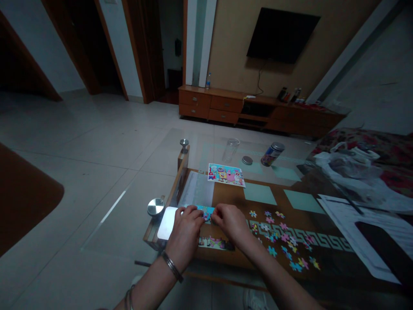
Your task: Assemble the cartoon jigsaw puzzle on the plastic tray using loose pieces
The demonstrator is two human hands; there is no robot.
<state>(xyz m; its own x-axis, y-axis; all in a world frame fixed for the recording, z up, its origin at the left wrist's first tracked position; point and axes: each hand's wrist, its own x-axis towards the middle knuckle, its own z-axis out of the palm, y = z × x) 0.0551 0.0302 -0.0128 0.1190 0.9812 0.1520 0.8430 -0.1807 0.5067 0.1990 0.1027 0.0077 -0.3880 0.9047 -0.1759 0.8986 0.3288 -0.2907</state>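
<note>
Left hand (185, 228): curled, fingertips gripping the puzzle section (205, 214); bangle (172, 266) on the wrist.
Right hand (230, 221): curled, fingertips gripping that section's other side; forearm angled in from lower right.
Puzzle section: on the surface (226, 198), between both hands, above an assembled strip (214, 243).
Loose pieces (277, 234): scattered right of the hands.
Picture card (226, 175): beyond the hands.
</note>
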